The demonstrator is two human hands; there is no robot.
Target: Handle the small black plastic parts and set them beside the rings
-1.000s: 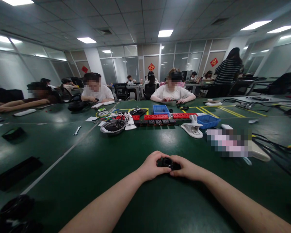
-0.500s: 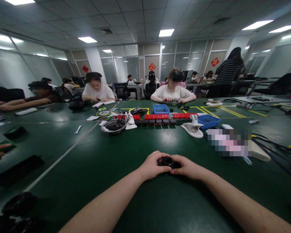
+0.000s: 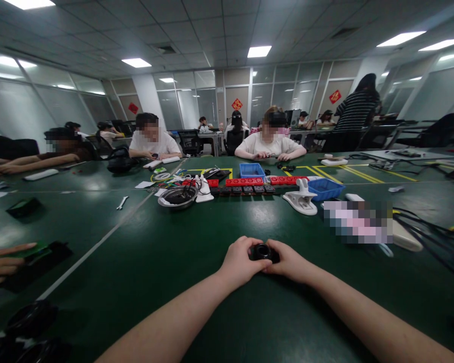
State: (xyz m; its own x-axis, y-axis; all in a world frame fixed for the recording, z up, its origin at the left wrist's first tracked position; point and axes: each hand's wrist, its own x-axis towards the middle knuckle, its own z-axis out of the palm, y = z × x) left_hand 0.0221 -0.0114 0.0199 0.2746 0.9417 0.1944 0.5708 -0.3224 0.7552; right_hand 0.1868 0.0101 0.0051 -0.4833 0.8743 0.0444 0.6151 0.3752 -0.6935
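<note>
Co-worker's hand (image 3: pixel 3 262) at far left edge, resting on a black tray (image 3: pixel 34 259). My left hand (image 3: pixel 240 262) and right hand (image 3: pixel 290 262) both closed around a small black round part (image 3: pixel 263 251), low on the green table (image 3: pixel 155 262), centre.

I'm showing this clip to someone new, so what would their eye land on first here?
First, the two bare forearms meeting at bottom centre, the left hand and right hand closed together around a small black round part on the dark green table. Beyond it lies a row of red power strips beside a blue plastic bin. Another person's fingers reach in at the left edge.
</note>
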